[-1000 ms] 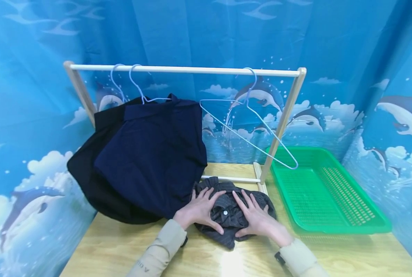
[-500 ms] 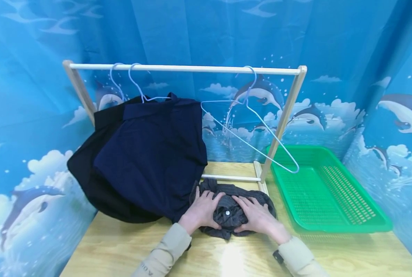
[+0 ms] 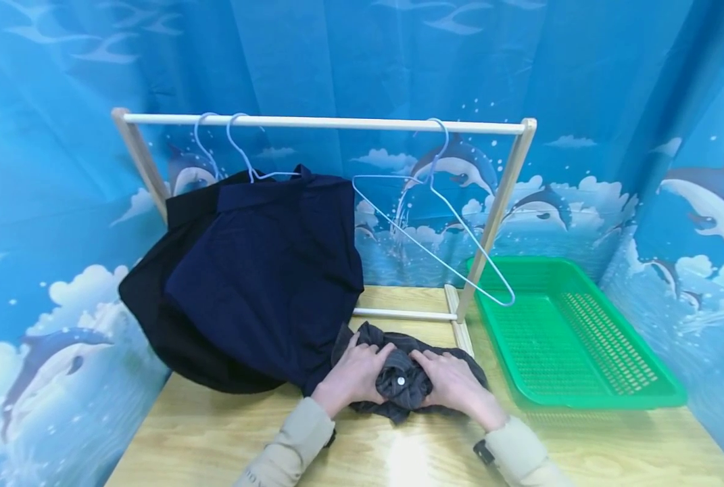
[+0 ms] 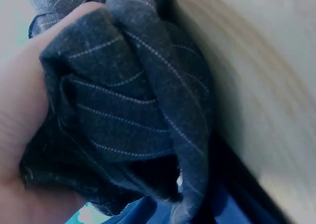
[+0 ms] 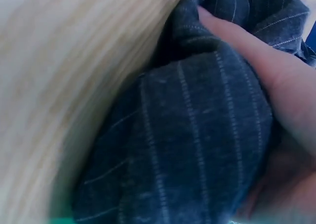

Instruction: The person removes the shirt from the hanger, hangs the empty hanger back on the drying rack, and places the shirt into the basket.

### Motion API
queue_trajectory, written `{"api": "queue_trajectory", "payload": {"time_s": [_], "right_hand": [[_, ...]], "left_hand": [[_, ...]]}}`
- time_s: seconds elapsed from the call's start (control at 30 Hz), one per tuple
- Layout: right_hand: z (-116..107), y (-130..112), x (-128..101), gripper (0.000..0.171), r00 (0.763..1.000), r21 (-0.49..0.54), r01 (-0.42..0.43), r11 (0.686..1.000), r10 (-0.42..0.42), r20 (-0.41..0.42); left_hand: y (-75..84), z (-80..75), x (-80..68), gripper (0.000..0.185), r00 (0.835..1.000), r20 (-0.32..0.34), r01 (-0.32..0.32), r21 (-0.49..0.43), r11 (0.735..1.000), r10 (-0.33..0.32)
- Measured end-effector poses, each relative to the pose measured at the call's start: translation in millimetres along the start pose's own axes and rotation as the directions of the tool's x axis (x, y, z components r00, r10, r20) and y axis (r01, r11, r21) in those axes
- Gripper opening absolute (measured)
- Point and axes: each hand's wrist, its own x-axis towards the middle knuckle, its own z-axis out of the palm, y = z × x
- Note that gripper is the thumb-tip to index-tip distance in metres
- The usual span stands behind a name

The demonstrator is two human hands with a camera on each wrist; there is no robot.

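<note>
In the head view a bunched dark grey pinstriped garment (image 3: 400,362) with a white button lies low on the table, in front of the rack. My left hand (image 3: 357,370) grips its left side and my right hand (image 3: 455,385) grips its right side, fingers curled into the cloth. Some fingertips are hidden in the folds. Pinstriped cloth (image 4: 123,100) fills the left wrist view, gathered against the palm. From the right wrist, a rounded fold (image 5: 192,130) of the cloth shows with the thumb (image 5: 247,43) pressed along it.
Behind the hands a clothes rack (image 3: 337,122) carries a navy garment (image 3: 270,264) and a black one (image 3: 149,291) on hangers at left. A bare lilac hanger (image 3: 432,172) hangs to the right. A green basket (image 3: 587,400) stands at the table's right.
Both hands have gone from spread fingers on the cloth to a curled grip. The garment is gathered tighter around the button, and its front flap has drawn back from the near edge.
</note>
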Motion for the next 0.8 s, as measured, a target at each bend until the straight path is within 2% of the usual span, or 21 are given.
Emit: {"api": "queue_trajectory", "payload": {"time_s": [0.13, 0.23, 0.4, 0.53, 0.6, 0.7, 0.8], "right_hand": [[3, -1, -7, 0.085, 0.99, -0.08, 0.061, 0.995, -0.07, -0.121], [6, -1, -11, 0.078, 0.974, -0.092, 0.09, 0.992, -0.106, -0.199], [9, -1, -16, 0.067, 0.954, -0.089, 0.058, 0.994, -0.082, -0.288], [1, -2, -21, 0.061, 0.933, -0.084, 0.0, 0.996, -0.03, -0.358], [-9, -4, -24, 0.061, 0.913, -0.076, -0.03, 0.997, -0.004, -0.407], [-31, -5, -30, 0.065, 0.872, -0.073, -0.071, 0.995, 0.026, -0.488], [-53, -4, -37, 0.07, 0.827, -0.098, -0.083, 0.992, 0.014, -0.561]], "left_hand": [[1.6, 0.9, -3.5, 0.093, 0.999, -0.032, -0.026, 0.001, 1.0, 0.026], [-0.3, 0.9, -5.1, 0.094, 0.998, -0.058, -0.031, 0.023, 0.999, 0.033], [-0.8, -3.1, -5.0, 0.095, 0.995, -0.096, -0.038, 0.031, 0.999, 0.041], [2.7, -17.6, -4.0, 0.094, 0.989, -0.146, -0.028, 0.044, 0.999, 0.034], [4.8, -28.6, -2.6, 0.092, 0.979, -0.203, -0.026, 0.044, 0.999, 0.034], [8.0, -48.3, 1.5, 0.094, 0.955, -0.295, -0.033, 0.029, 0.999, 0.04], [12.4, -65.9, 7.4, 0.094, 0.929, -0.367, -0.054, 0.01, 0.998, 0.054]]}}
